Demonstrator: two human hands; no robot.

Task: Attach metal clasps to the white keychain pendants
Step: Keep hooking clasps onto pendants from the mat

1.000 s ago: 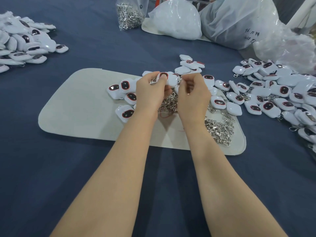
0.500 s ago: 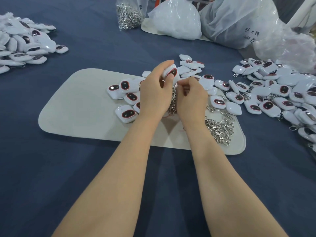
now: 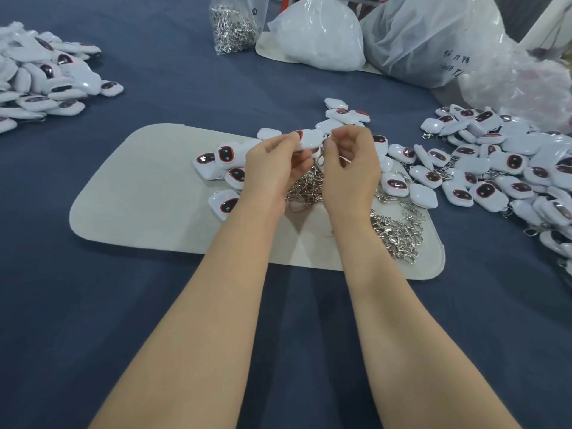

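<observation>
My left hand pinches a white keychain pendant above the cream mat. Close against it, my right hand has its fingers curled at the pendant's right end, pinching a small metal clasp that is mostly hidden. Beneath both hands lies a heap of metal clasps, spreading to the right on the mat. More white pendants with dark red-rimmed faces lie on the mat to the left of my hands.
A large pile of pendants covers the blue cloth at the right, another pile at the far left. A clear bag of clasps and several plastic bags stand at the back.
My left hand has turned the pendant from upright to lying flat. My right hand's fingers have risen to the pendant's right end.
</observation>
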